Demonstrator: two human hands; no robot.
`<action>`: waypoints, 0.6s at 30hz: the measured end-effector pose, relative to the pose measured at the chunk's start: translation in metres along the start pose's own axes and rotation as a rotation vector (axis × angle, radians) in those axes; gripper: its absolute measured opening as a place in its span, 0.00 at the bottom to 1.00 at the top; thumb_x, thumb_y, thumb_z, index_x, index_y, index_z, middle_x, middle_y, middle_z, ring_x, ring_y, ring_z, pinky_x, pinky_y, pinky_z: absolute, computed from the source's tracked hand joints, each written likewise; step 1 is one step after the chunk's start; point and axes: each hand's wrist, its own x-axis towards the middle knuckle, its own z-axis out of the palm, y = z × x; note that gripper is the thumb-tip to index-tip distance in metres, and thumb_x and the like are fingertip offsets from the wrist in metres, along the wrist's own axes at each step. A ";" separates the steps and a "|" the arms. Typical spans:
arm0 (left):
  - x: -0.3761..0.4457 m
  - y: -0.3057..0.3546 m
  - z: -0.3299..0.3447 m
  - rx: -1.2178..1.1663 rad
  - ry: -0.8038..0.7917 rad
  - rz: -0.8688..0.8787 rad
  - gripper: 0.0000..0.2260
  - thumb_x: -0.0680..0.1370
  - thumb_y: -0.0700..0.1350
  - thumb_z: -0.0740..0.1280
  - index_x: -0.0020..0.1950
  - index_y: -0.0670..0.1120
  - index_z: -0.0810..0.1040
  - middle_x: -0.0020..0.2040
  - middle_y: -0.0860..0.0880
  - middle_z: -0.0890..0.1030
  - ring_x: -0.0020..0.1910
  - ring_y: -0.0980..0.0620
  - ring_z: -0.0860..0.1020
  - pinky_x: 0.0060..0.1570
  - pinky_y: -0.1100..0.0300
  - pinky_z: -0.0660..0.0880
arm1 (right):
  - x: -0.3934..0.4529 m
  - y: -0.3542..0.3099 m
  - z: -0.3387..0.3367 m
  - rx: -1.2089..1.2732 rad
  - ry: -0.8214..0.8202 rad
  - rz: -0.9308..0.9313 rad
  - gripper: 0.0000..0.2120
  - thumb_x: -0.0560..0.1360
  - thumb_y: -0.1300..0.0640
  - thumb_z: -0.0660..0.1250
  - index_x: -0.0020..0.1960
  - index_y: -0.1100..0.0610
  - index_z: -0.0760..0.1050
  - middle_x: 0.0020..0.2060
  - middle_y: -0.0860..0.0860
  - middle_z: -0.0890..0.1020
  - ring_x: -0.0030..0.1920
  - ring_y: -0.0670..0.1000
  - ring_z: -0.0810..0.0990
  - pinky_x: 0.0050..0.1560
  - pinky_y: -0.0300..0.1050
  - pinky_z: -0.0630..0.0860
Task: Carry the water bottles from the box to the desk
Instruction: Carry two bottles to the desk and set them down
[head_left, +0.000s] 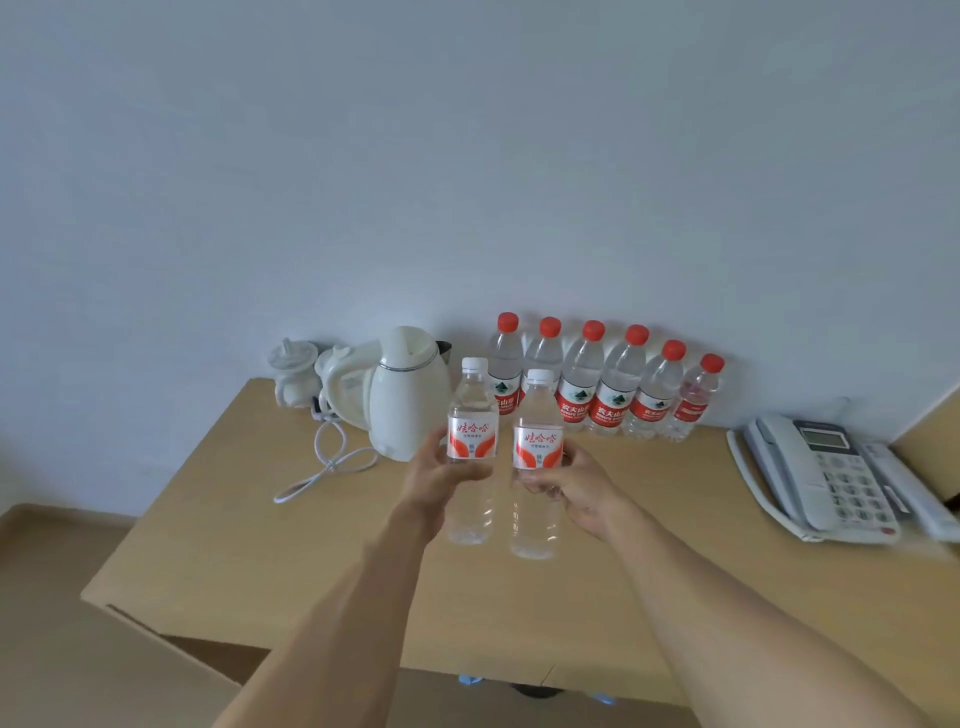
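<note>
the left hand (434, 475) has its grip wrapped around a clear plastic white-capped water bottle with a red-and-white label (471, 447); the right hand (576, 491) holds a second white-capped bottle of the same kind (537, 467); both stand upright, just beside each other, over the light wooden tabletop (234, 519), whether resting on it or held above i cannot tell; behind them a row of red-capped bottles (605, 384) lines the wall, beside a white electric kettle (408, 392); pushing the pair back carelessly could topple that row or catch the kettle's white cord (324, 465); a grey desk telephone (831, 473) sits well apart.
</note>
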 end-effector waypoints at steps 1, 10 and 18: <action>0.005 -0.001 -0.001 0.013 0.004 -0.003 0.33 0.58 0.39 0.78 0.63 0.46 0.78 0.51 0.46 0.86 0.50 0.49 0.84 0.47 0.59 0.77 | 0.002 0.001 -0.002 -0.022 0.016 -0.010 0.31 0.63 0.66 0.81 0.63 0.57 0.75 0.51 0.52 0.86 0.48 0.50 0.84 0.42 0.41 0.74; 0.042 0.000 -0.002 0.241 -0.027 0.017 0.30 0.63 0.32 0.81 0.60 0.51 0.76 0.50 0.52 0.86 0.51 0.52 0.85 0.50 0.58 0.79 | 0.026 0.001 -0.014 -0.181 0.047 -0.139 0.34 0.61 0.68 0.82 0.58 0.44 0.75 0.49 0.42 0.85 0.50 0.38 0.83 0.45 0.33 0.75; 0.061 -0.010 0.007 0.328 -0.001 0.054 0.32 0.62 0.30 0.80 0.60 0.53 0.76 0.52 0.53 0.85 0.53 0.54 0.82 0.48 0.61 0.77 | 0.047 0.000 -0.017 -0.424 0.155 -0.239 0.38 0.59 0.64 0.84 0.65 0.53 0.74 0.54 0.48 0.84 0.56 0.50 0.82 0.60 0.49 0.78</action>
